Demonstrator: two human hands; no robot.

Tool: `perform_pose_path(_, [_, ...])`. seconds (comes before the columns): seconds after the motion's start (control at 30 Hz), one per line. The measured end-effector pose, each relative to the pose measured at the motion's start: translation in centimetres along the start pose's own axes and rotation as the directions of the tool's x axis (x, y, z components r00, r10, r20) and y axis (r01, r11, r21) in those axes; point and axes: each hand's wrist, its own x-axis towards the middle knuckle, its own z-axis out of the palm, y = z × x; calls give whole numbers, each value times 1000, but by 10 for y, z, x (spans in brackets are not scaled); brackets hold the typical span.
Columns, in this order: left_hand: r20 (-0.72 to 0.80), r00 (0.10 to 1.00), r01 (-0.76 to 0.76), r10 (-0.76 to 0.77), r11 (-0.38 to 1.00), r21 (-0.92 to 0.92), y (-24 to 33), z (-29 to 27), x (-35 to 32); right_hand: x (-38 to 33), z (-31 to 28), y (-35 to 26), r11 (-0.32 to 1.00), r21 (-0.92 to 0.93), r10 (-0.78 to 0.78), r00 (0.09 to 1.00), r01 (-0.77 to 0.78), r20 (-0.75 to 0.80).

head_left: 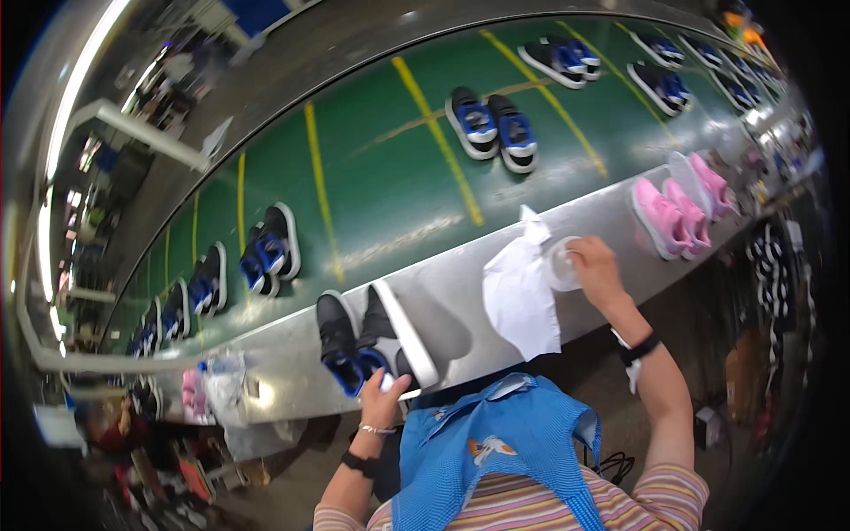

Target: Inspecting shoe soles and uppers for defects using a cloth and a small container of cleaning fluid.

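A pair of black sneakers with white soles and blue lining stands on the metal ledge in front of me. My left hand (382,403) grips the heel of the right-hand sneaker (396,332), which leans so its white sole faces right. Something small and white shows between the fingers. The other sneaker (339,336) is just left of it. Over to the right, my right hand (598,270) has its fingers closed at the rim of a small translucent cup (563,265). Beside that cup, a white cloth (521,296) is spread on the ledge.
Beyond the ledge (456,279) runs a green conveyor belt (363,177) with yellow lines. Black-and-blue sneakers (491,128) stand on it in pairs. Pink shoes (673,212) sit at the ledge's right end. A plastic bag (228,385) lies at the left.
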Motion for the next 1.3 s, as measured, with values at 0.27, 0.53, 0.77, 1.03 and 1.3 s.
perform_pose_path(0.27, [-66, 954, 176, -291, 727, -664, -30, 45, -9, -73, 55, -156, 673, 719, -81, 950, -171, 302])
perform_pose_path(0.53, [-68, 971, 155, -228, 822, -549, -49, 14, -12, -59, 150, -194, 694, 701, -192, 896, -164, 400])
perform_pose_path(0.77, [106, 973, 232, -207, 898, -374, -56, -12, -7, 18, 234, -203, 737, 666, -141, 936, -118, 322])
perform_pose_path(1.03, [85, 980, 196, -183, 762, -617, -79, -26, -7, 24, 268, -166, 951, 301, -73, 895, -71, 441])
perform_pose_path(1.3, [408, 880, 418, -243, -13, -909, -80, -39, -3, 26, 242, -161, 790, 480, -52, 738, -382, 673])
